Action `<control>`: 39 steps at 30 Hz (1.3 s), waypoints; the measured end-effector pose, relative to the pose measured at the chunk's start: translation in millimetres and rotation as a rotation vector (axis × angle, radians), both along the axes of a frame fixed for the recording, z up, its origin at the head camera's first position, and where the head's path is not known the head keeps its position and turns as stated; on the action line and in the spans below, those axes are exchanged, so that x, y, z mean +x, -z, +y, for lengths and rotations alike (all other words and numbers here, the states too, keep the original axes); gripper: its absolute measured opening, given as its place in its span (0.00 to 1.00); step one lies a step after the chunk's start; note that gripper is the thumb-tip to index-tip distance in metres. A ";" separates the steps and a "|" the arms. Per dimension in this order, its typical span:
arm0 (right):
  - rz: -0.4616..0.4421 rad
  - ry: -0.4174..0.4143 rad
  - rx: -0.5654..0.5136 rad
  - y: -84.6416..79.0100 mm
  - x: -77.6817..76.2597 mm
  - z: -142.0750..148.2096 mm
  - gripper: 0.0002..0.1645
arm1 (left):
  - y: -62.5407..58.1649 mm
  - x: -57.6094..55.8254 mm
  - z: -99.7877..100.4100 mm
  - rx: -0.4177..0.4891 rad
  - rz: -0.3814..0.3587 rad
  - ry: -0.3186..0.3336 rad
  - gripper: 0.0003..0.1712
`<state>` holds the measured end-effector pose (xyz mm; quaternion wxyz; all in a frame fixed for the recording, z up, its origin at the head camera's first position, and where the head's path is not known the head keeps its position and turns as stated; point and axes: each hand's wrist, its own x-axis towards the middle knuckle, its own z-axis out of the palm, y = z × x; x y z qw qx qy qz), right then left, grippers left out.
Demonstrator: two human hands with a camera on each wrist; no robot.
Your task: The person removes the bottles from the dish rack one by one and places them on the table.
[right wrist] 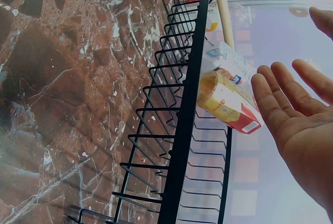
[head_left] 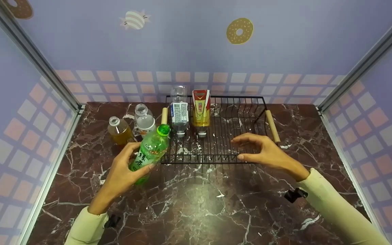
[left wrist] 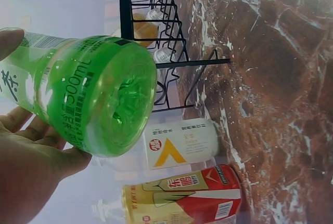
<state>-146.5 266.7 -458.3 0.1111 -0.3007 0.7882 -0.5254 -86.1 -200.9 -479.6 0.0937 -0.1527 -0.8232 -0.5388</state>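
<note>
My left hand [head_left: 123, 168] grips a green plastic tea bottle [head_left: 150, 149] round its body, with the neck leaning up and to the right. In the left wrist view the bottle's base [left wrist: 127, 99] is lifted off the marbled counter. Just to its right stands a black wire dish rack [head_left: 221, 154] with wooden handles. Two bottles lean upside down in the rack's left part: a clear one with a white label [head_left: 179, 112] and a red-and-yellow one [head_left: 201, 110]. Over the rack's right half, my right hand [head_left: 267, 151] holds nothing, its fingers and thumb spread apart.
Left of the rack, two more bottles stand upright without caps: a clear one with a white lower part [head_left: 144, 119] and one with a yellow label [head_left: 120, 131]. A patterned wall [head_left: 189, 41] rises behind the rack, and side panels flank the dark marbled counter [head_left: 196, 204].
</note>
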 end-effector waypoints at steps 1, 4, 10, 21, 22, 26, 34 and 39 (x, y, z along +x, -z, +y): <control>-0.001 0.001 0.002 0.1 0.1 0.1 0.31 | 1.4 0.4 -0.4 0.008 -0.008 -0.005 0.36; -0.005 -0.002 0.005 0.7 0.4 0.3 0.31 | 5.9 1.8 -1.7 0.026 -0.022 -0.026 0.35; -0.006 -0.013 0.001 1.5 0.4 0.3 0.31 | 15.7 4.8 -4.4 0.069 -0.044 -0.069 0.35; -0.003 -0.008 0.000 3.5 -0.1 0.8 0.31 | 38.4 12.8 -18.2 0.116 -0.081 -0.200 0.35; -0.002 -0.006 0.001 3.5 -0.1 0.8 0.30 | 40.8 12.9 -19.9 0.125 -0.081 -0.217 0.36; 0.003 -0.005 0.002 4.7 -0.5 0.9 0.30 | 49.5 13.3 -26.7 0.193 -0.098 -0.277 0.36; -0.015 -0.020 -0.034 7.2 -1.6 1.5 0.30 | 62.4 10.5 -37.5 0.309 -0.043 -0.345 0.35; -0.019 -0.017 -0.028 8.4 -2.2 1.7 0.30 | 68.6 9.4 -43.2 0.304 -0.027 -0.390 0.33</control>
